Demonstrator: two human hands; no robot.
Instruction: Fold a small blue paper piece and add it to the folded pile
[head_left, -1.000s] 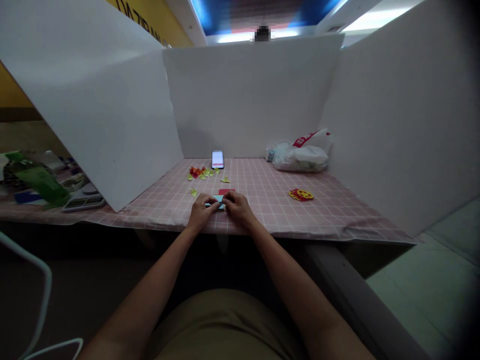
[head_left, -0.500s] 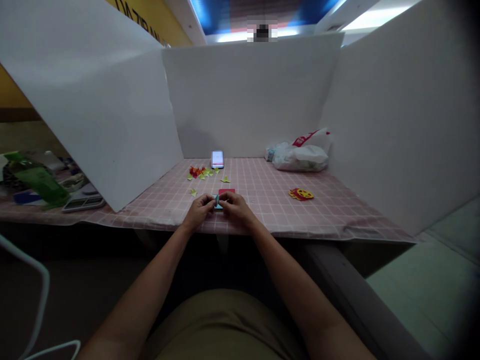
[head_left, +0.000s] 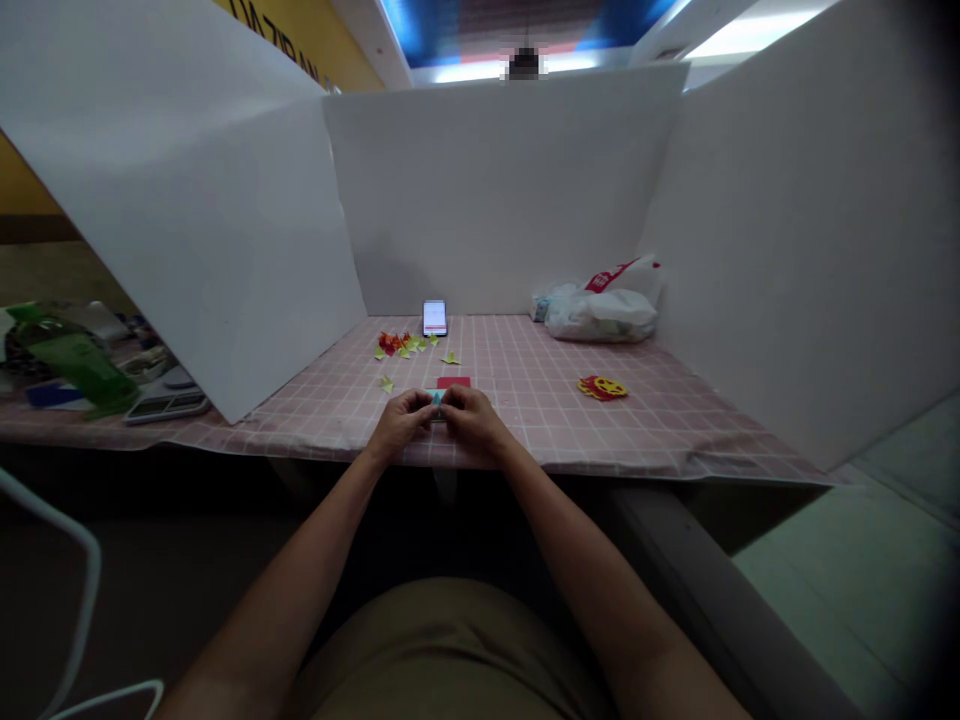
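Between my two hands is a small piece of light-blue folded paper (head_left: 437, 399), pinched from both sides near the front edge of the table. My left hand (head_left: 406, 413) is closed on its left side, thumb and finger together. My right hand (head_left: 469, 413) pinches it from the right. Fingers cover much of the paper, so its full shape is hidden. Just behind my hands lies a flat red piece (head_left: 454, 382). A pale yellow-green folded paper (head_left: 387, 383) lies to the left of my left hand.
Several red and yellow-green folded papers (head_left: 397, 345) lie farther back, before a propped phone (head_left: 434, 317). Yellow and red cut-out shapes (head_left: 602, 388) lie on the right. A white plastic bag (head_left: 602, 313) sits at the back right. White panels (head_left: 502, 190) enclose the checked table (head_left: 517, 355).
The light-blue paper has turned slightly between my fingers and now shows a pointed upright form. Both hands stay in nearly the same place.
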